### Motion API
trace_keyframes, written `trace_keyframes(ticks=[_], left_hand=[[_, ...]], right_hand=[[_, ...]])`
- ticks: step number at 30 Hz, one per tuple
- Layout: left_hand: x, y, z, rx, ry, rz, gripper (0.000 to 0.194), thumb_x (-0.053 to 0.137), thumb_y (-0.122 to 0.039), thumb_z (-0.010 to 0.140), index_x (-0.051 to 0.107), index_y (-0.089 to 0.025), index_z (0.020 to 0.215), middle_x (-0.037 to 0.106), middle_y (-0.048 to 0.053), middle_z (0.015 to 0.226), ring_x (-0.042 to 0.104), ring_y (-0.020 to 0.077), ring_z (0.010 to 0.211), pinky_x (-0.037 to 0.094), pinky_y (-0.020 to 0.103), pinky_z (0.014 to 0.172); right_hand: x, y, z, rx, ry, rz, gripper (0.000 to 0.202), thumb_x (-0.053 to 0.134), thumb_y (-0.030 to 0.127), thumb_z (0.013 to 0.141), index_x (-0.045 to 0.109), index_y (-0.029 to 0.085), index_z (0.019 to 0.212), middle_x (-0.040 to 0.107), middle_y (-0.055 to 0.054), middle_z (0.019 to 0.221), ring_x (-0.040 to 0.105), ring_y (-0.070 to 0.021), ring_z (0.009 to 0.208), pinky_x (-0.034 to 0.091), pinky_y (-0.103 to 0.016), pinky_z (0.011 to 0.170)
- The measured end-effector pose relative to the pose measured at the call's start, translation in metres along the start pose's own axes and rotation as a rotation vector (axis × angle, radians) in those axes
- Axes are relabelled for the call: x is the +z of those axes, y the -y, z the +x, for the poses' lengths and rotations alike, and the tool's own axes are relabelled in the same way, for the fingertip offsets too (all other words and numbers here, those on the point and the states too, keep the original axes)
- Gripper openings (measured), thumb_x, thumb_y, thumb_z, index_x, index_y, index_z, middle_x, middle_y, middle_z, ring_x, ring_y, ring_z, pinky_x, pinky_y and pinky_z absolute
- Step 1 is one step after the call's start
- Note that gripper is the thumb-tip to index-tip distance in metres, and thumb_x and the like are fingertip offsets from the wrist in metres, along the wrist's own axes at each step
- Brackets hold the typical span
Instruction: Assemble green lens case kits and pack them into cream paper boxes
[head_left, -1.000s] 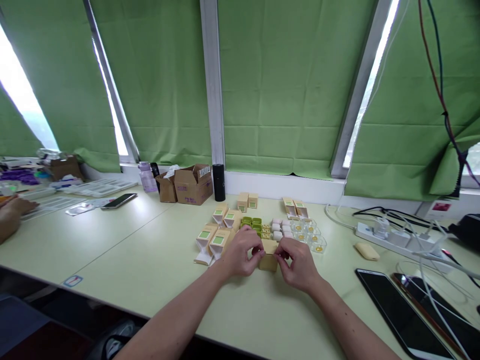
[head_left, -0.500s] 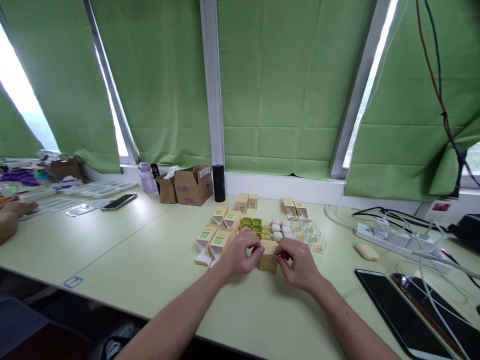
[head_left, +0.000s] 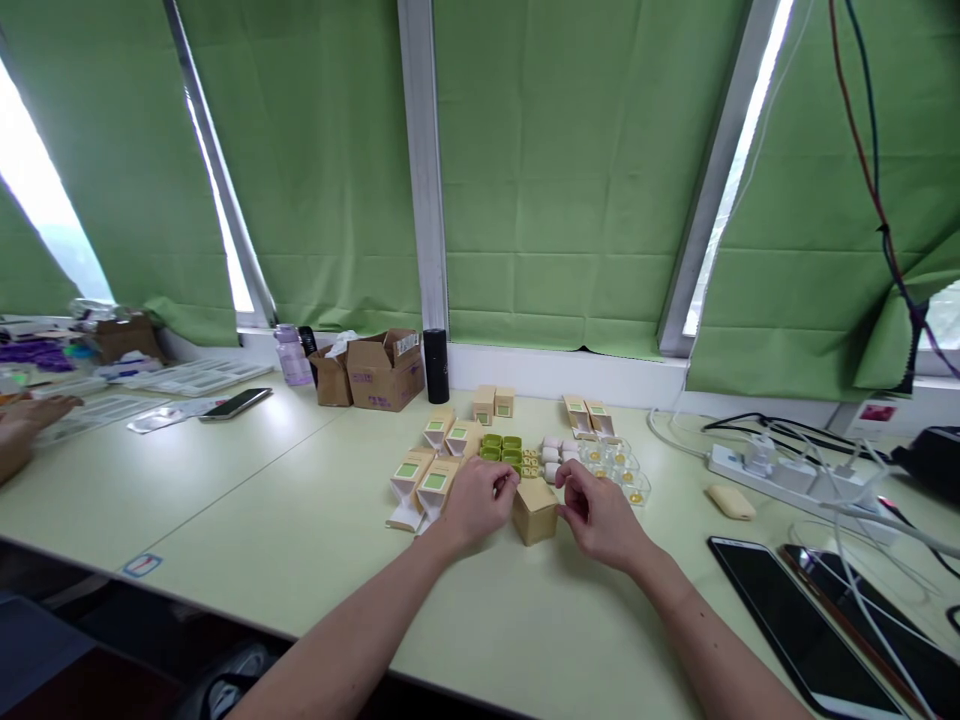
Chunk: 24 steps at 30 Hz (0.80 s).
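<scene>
A small closed tan cardboard box (head_left: pixel 535 512) stands on the table between my hands, one corner turned toward me. My left hand (head_left: pixel 481 500) is at its left, fingers curled in and thumb close to the index finger, with nothing visible in them. On the other side, my right hand (head_left: pixel 600 515) has thumb and index finger apart, fingertips close to the box's right edge; whether they touch it I cannot tell. Just behind are green square cups (head_left: pixel 501 448), small yellowish pieces (head_left: pixel 530 463), white rounded pieces (head_left: pixel 551 456) and clear containers with yellow centres (head_left: pixel 619 462).
Open tan boxes with green labels (head_left: pixel 435 482) lie left of my hands. Two closed boxes (head_left: pixel 484 400) and two open ones (head_left: pixel 589 413) stand behind. Phones (head_left: pixel 787 610), a power strip (head_left: pixel 795 475) and cables are right. Another person's hand (head_left: pixel 30 425) is far left.
The box has turned so that a corner faces me. My fingers have drawn back slightly from its sides, and the right thumb and index finger are apart.
</scene>
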<state>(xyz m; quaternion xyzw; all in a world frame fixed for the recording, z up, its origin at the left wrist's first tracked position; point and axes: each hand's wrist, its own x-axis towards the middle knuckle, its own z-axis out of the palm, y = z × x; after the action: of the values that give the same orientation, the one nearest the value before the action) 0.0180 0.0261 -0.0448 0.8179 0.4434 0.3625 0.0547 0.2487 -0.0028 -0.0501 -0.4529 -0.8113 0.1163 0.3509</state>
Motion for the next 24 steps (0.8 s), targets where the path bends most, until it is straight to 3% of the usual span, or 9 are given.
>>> trace_keyframes(ticks=[4,9,13,16,24], left_hand=[[-0.001,-0.001,-0.001,0.076,0.012,-0.011,0.035,0.052,-0.025,0.096,0.049,-0.02,0.062,0.056,0.0,0.058,0.046,0.016,0.059,0.036,0.034,0.071],[-0.001,-0.002,-0.002,0.088,-0.026,-0.007,0.035,0.052,-0.026,0.096,0.051,-0.021,0.061,0.056,0.001,0.058,0.048,0.0172,0.059,0.037,0.034,0.07],[-0.001,-0.001,-0.001,-0.03,-0.025,-0.002,0.027,0.052,-0.03,0.1,0.073,-0.021,0.088,0.068,0.003,0.066,0.057,0.0209,0.066,0.04,0.035,0.072],[-0.001,-0.001,-0.001,-0.051,0.034,-0.006,0.028,0.051,-0.029,0.101,0.079,-0.023,0.105,0.074,0.003,0.073,0.061,0.0222,0.07,0.042,0.035,0.075],[-0.002,-0.004,-0.001,-0.008,0.013,0.049,0.03,0.051,-0.025,0.098,0.067,-0.021,0.073,0.064,0.002,0.061,0.054,0.0193,0.062,0.038,0.034,0.069]], right_hand=[[0.007,-0.007,0.003,0.071,-0.065,-0.08,0.02,0.054,0.016,0.085,0.047,0.026,0.101,0.062,0.005,0.068,0.059,-0.0196,0.063,0.032,-0.027,0.062],[0.006,-0.007,0.002,0.047,-0.121,-0.004,0.02,0.055,0.016,0.085,0.047,0.027,0.1,0.058,0.006,0.066,0.055,-0.0182,0.06,0.032,-0.027,0.061],[0.0,0.002,-0.001,-0.031,-0.051,0.19,0.025,0.061,0.02,0.084,0.045,0.028,0.101,0.049,0.01,0.062,0.046,-0.0157,0.055,0.034,-0.026,0.058],[-0.001,0.008,-0.003,-0.036,0.015,0.194,0.03,0.064,0.017,0.081,0.044,0.028,0.101,0.049,0.011,0.062,0.046,-0.0152,0.055,0.032,-0.026,0.058],[0.0,0.004,-0.002,-0.011,0.009,0.167,0.031,0.058,0.014,0.079,0.041,0.027,0.1,0.051,0.01,0.062,0.048,-0.0161,0.057,0.032,-0.027,0.059]])
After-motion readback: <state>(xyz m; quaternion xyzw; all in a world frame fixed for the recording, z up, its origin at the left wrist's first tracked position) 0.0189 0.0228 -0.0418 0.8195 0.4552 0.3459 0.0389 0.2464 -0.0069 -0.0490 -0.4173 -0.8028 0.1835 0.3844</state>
